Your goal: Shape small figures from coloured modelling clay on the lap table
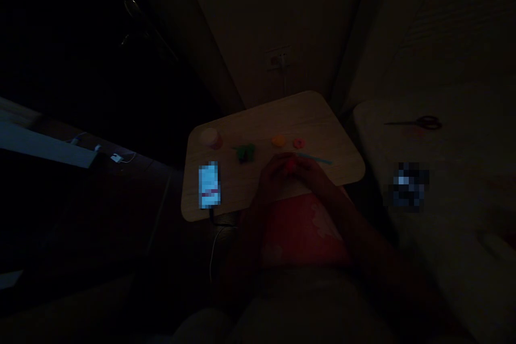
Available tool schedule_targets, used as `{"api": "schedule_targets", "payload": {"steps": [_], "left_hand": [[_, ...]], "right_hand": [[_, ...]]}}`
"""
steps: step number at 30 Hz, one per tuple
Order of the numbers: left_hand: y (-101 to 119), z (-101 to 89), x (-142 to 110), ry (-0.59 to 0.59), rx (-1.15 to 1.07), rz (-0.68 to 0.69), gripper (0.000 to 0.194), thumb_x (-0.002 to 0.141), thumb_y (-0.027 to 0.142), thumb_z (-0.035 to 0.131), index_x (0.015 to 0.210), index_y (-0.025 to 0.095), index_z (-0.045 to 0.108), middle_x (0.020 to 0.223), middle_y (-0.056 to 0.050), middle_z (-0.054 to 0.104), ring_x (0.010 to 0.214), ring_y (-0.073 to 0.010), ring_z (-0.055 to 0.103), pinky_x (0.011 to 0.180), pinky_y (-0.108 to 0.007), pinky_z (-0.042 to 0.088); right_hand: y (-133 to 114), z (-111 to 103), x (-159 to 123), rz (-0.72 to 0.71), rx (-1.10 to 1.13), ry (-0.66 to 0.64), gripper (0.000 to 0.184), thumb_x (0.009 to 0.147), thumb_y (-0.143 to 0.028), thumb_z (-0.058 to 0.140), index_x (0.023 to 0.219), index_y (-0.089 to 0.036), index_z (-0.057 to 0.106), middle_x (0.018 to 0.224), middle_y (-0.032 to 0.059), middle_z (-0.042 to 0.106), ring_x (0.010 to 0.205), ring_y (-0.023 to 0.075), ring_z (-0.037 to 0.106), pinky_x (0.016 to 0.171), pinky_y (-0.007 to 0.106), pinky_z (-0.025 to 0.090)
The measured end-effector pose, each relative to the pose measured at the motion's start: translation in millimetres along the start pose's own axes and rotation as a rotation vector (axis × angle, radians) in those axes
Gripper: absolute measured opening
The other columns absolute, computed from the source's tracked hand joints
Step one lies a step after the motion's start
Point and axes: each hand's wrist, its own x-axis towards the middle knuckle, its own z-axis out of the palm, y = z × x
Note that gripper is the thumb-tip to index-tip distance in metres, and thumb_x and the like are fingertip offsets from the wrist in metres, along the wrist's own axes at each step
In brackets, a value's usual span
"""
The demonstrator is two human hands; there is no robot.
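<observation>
In dim light, my left hand (273, 170) and my right hand (312, 170) come together over the near side of a small wooden table (282, 113). Between their curled fingers is a small red lump (291, 165), its exact kind too dark to tell. Just beyond the hands lie an orange oval piece (278, 141) and a pink ring-shaped piece (299, 143). A thin light-blue stick (316, 158) lies partly behind my right hand. To the left of the hands is a green piece (245, 152) with dark parts.
A pale cup-like container (210, 138) stands at the table's left. In front of it lies a lit, blurred phone (209, 185) with a cable (217, 224). Scissors (419, 122) rest on the pale surface at right. A wall socket (279, 59) is behind the table.
</observation>
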Motion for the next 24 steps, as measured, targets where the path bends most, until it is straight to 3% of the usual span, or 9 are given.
{"api": "schedule_targets", "payload": {"steps": [8,14,20,24], "left_hand": [[2.4,-1.4,-0.3,0.011,0.024,-0.019,0.040,0.093,0.055,0.071,0.111,0.021,0.081,0.123,-0.013,0.075,0.117,-0.0278,0.069,0.106,-0.044,0.053],[-1.0,-2.0,-1.5,0.046,0.034,-0.066,0.043,0.088,0.060,0.074,0.100,0.019,0.081,0.110,-0.012,0.078,0.105,-0.0260,0.072,0.097,-0.040,0.056],[1.2,2.5,-3.1,0.098,0.023,-0.107,0.041,0.091,0.057,0.071,0.097,0.017,0.079,0.107,-0.011,0.077,0.101,-0.0244,0.071,0.094,-0.037,0.056],[1.2,5.0,-4.2,0.138,-0.027,-0.163,0.044,0.093,0.059,0.068,0.097,0.016,0.076,0.089,-0.007,0.075,0.082,-0.0198,0.069,0.080,-0.032,0.057]], "right_hand": [[1.1,0.2,-0.5,-0.022,-0.056,0.004,0.048,0.081,-0.067,0.077,0.085,-0.019,0.077,0.083,0.0061,0.072,0.073,0.0189,0.064,0.066,0.031,0.054],[6.4,-0.3,0.7,-0.034,-0.108,-0.007,0.046,0.084,-0.061,0.075,0.102,-0.019,0.081,0.086,0.0069,0.077,0.078,0.0217,0.067,0.072,0.033,0.056],[1.7,1.2,-0.7,0.012,-0.075,-0.042,0.044,0.086,-0.061,0.074,0.096,-0.018,0.079,0.075,0.0037,0.070,0.069,0.0180,0.061,0.068,0.031,0.052],[0.8,1.4,-1.5,0.022,-0.040,-0.064,0.044,0.086,-0.062,0.073,0.085,-0.018,0.076,0.076,0.0042,0.067,0.070,0.0175,0.060,0.067,0.030,0.050]]}}
